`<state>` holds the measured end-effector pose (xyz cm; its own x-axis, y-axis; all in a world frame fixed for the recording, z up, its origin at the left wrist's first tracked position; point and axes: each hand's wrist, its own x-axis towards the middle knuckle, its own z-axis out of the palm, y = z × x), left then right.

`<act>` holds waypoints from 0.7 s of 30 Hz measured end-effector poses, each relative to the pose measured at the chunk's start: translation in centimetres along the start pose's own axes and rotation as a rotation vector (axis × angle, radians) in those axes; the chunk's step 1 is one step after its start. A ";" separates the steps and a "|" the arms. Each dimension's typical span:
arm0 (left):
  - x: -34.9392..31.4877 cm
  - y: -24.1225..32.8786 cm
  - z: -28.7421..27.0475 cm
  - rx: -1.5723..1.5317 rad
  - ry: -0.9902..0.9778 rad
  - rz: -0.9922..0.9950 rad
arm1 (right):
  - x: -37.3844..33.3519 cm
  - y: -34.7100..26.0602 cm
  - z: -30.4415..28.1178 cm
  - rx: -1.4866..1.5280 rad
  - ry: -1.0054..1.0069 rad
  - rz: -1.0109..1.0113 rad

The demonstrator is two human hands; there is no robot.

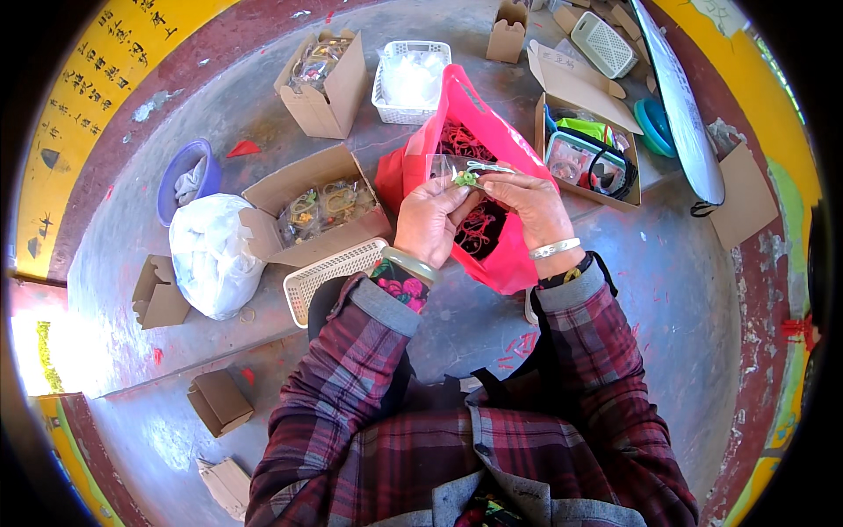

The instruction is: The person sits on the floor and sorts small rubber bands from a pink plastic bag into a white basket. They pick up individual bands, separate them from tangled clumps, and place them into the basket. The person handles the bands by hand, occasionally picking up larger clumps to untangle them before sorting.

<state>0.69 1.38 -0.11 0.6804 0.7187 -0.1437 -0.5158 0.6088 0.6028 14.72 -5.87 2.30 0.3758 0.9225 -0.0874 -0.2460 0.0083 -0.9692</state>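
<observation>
My left hand and my right hand meet over a bright pink bag. Between their fingertips is a small clear plastic bag with a green ornament and a pale cord at it. Both hands are closed, the fingers pinching the plastic. Whether the ornament lies wholly inside the plastic, I cannot tell. Below the hands, the pink bag's open mouth shows red cords on a dark background.
Left of the pink bag stand a cardboard box of packed trinkets, a cream basket, a white plastic sack and a purple basin. Beyond are a white basket and another carton. An open carton sits to the right.
</observation>
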 end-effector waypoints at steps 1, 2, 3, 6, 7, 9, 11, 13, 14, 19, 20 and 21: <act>0.0 0.1 0.1 0.000 0.011 0.011 | 0.1 0.1 -0.1 -0.023 0.006 -0.007; -0.1 0.2 0.2 -0.001 0.023 0.022 | 0.1 0.2 -0.1 -0.046 0.011 -0.015; -0.1 0.2 0.3 -0.001 0.034 0.033 | 0.2 0.4 -0.2 -0.054 0.010 -0.021; 0.0 0.2 0.1 0.009 0.049 0.035 | 0.2 0.5 -0.2 -0.065 -0.007 -0.035; 0.0 0.2 -0.1 0.003 0.050 0.026 | 0.1 0.2 -0.1 -0.059 -0.021 -0.036; 0.0 0.2 -0.3 -0.010 0.051 0.007 | 0.0 0.1 0.1 -0.038 -0.029 -0.032; -0.2 0.4 0.2 -0.007 0.057 0.006 | 0.0 0.2 0.2 -0.007 -0.017 -0.019; -0.3 0.6 0.7 -0.007 0.052 0.010 | -0.2 -0.1 0.5 0.023 0.004 0.005; -0.3 0.5 0.8 -0.009 0.042 0.013 | -0.3 -0.2 0.6 0.037 0.015 0.017; -0.2 0.5 0.4 0.014 -0.060 0.005 | -0.4 -0.7 0.9 0.085 0.069 0.029; -0.1 0.5 0.2 0.021 -0.064 0.001 | -0.5 -0.9 1.0 0.093 0.078 0.039; -0.1 0.5 0.2 0.027 -0.069 -0.003 | -0.6 -1.0 1.1 0.115 0.066 0.039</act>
<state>0.47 1.59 0.33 0.7165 0.6915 -0.0920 -0.5001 0.6012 0.6232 13.73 -6.00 3.63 0.4210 0.8957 -0.1427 -0.3609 0.0211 -0.9324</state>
